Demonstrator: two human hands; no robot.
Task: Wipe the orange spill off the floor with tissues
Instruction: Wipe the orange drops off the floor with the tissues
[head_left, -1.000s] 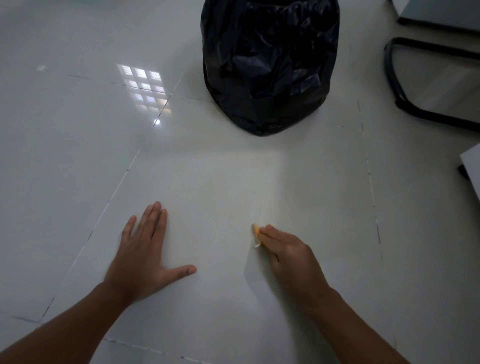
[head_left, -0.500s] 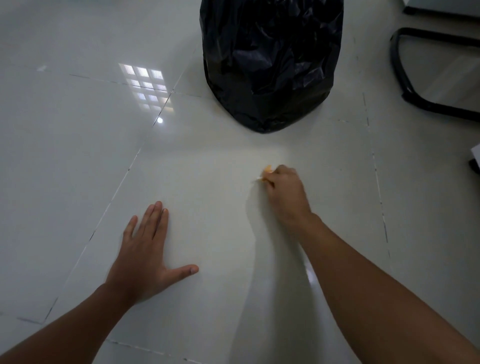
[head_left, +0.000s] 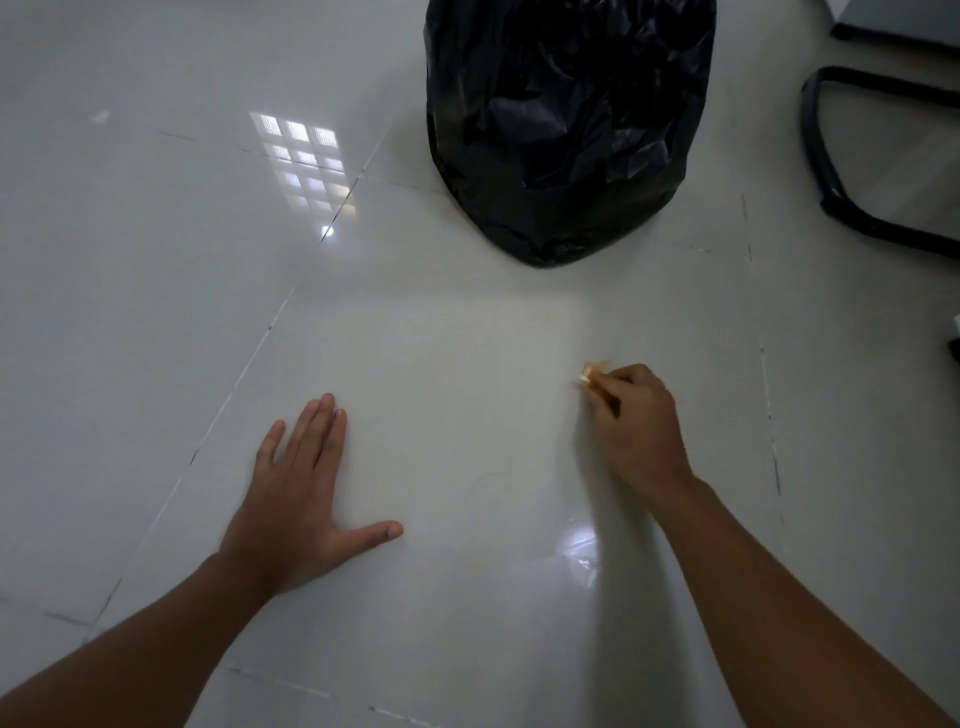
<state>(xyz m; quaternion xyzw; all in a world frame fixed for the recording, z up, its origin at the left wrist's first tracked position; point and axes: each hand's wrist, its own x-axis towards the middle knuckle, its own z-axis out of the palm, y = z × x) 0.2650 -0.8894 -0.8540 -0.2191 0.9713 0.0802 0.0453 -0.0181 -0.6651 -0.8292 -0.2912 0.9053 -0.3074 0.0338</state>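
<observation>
Wiping goes best with the right hand (head_left: 636, 415), closed on the orange-stained tissue (head_left: 592, 375), pressing flat across the floor (head_left: 441, 364); left hand (head_left: 301, 499) open, braced.

2 bare forearms, no sleeves visible; the left hand (head_left: 298, 499) and right hand (head_left: 636, 423) wear no gloves, rings or watch.

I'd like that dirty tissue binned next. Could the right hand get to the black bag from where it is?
Probably yes. The right hand, closed on the orange-stained tissue, has only bare floor between it and the black bag. The bag's opening is out of frame, so dropping it in can't be judged.
</observation>
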